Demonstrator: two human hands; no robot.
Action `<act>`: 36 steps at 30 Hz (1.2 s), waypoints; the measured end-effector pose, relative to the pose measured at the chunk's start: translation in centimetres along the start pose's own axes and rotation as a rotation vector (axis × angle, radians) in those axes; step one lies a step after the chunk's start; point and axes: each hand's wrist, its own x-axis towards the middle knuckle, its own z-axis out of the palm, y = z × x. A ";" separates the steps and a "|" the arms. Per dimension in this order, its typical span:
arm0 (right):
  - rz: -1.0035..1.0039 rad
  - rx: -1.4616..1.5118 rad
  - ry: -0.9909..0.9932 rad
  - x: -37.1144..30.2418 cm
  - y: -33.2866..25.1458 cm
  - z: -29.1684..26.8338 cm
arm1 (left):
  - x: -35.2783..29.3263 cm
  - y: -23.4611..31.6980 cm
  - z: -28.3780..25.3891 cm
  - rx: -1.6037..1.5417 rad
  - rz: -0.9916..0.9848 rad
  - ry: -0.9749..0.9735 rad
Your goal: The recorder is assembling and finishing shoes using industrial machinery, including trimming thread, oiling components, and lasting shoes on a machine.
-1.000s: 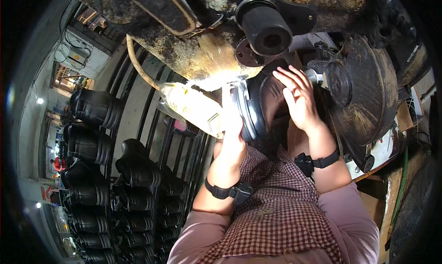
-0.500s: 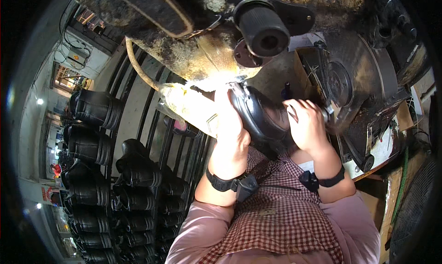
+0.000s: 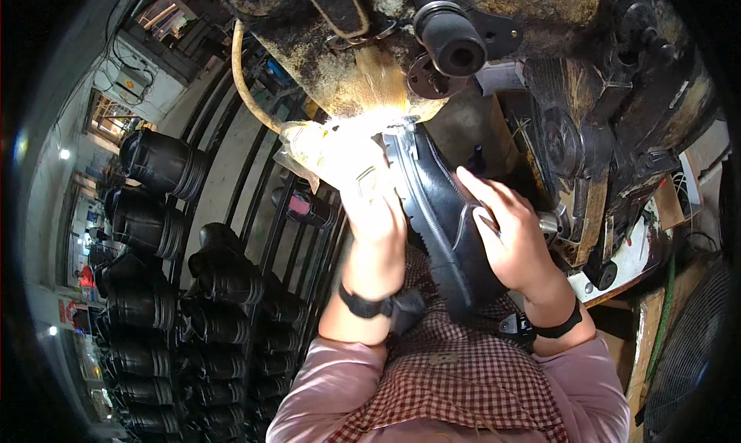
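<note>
A black leather boot (image 3: 444,227) with a ridged, lugged sole edge is held under the machine head (image 3: 370,80), its far end touching the brightly lit metal tip (image 3: 399,123). Along its left, sole side my left hand (image 3: 376,219) is closed; glare washes out several of its fingers. My right hand (image 3: 509,238) grips the boot's upper from the right, fingers bent and thumb pressed against the leather. A glaring lamp (image 3: 328,153) on a bent pale tube stands just beyond my left hand.
Rows of black boots (image 3: 158,165) hang on a dark rack (image 3: 266,250) at the left. A black machine knob (image 3: 455,45) juts out overhead. Greasy machine parts (image 3: 563,142) and a white worktop (image 3: 641,250) stand to the right, with a fan guard (image 3: 687,358) at the lower right.
The boot has turned, so its long sole edge now runs toward me and shows more fully. My left hand has moved slightly left and down, and my right hand slightly down along the upper.
</note>
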 end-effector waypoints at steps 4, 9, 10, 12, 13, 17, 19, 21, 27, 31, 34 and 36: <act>-0.006 0.115 0.037 0.0 0.6 -0.2 | -7.1 -2.3 1.5 0.026 -0.115 -0.039; 0.144 0.545 -0.068 0.5 1.1 -1.2 | -7.3 -0.5 1.7 -0.052 -0.104 0.006; 0.143 0.584 -0.064 0.6 1.1 -1.2 | -6.2 0.8 1.9 -0.160 -0.209 -0.089; 0.139 0.625 -0.058 0.8 1.0 -1.3 | -5.8 0.0 0.1 -0.073 -0.175 -0.073; 0.064 0.539 -0.051 0.8 1.0 -1.3 | -5.7 -0.2 -0.7 0.014 -0.143 -0.055; -0.022 0.439 -0.012 -0.4 1.5 -0.8 | -4.0 1.8 -0.3 0.002 -0.222 0.009; -0.013 0.394 -0.019 -0.8 1.6 -0.2 | -2.7 1.7 -1.4 0.118 -0.250 0.014; 0.003 0.399 0.035 -0.9 1.1 0.6 | -1.4 1.0 -2.6 0.081 -0.165 -0.047; -0.087 0.136 0.045 -0.7 2.3 0.9 | 0.7 0.9 -2.4 0.190 -0.002 -0.133; -0.097 0.089 0.046 -0.7 2.9 1.3 | 2.1 -0.7 -3.6 0.299 0.026 -0.060; -0.133 0.151 0.075 -0.5 4.5 2.2 | 2.2 0.0 -0.3 0.017 -0.064 0.045; -0.042 0.464 0.132 -0.8 4.7 2.6 | 1.9 1.6 0.0 -0.109 -0.160 -0.002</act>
